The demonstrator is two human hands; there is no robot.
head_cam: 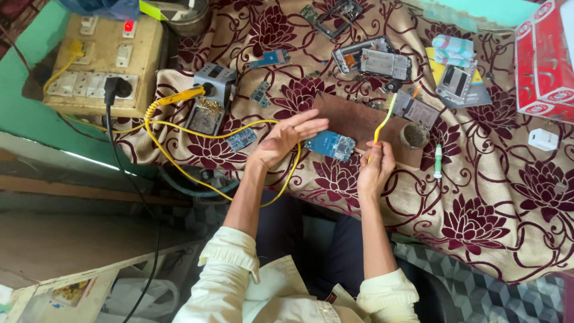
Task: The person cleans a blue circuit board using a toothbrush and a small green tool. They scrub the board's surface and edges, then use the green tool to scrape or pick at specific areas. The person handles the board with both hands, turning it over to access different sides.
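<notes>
**Head view: brushing a blue circuit board on a cluttered repair bench**

Head view, nearest first: cream sleeves (287, 293) at bottom edge, both forearms reaching up over the flowered cloth (478, 197) that covers the bench. Right hand (375, 170) closed around the handle of a yellow toothbrush (385, 122), handle rising up and away from the fist, the lower working end near the board's right edge; exact contact too small to tell. Left hand (287, 136) fingers apart and mostly flat, palm turned, resting at the left end of the blue circuit board (330, 145), seemingly steadying it rather than gripping. Board lies on the near edge of a brown wooden block (365, 122), between the two hands.

My read on doing this well: keep the left hand pressing the board down at its edge so it does not skid, short light strokes, bristles off the small parts.

Just beside: a second blue board (241, 139) left of the left hand, a yellow coiled cable (179, 128) looping under the wrist, a small white-green pen-like tool (438, 160) right of the right hand, a round dark pot (414, 135) on the block's corner.

Farther: grey soldering stand (212, 96) with a yellow-handled iron, beige switchboard (104, 63) with a black plug, opened phone frames (371, 60), red box (545, 60) at far right, white adapter (543, 139)
</notes>
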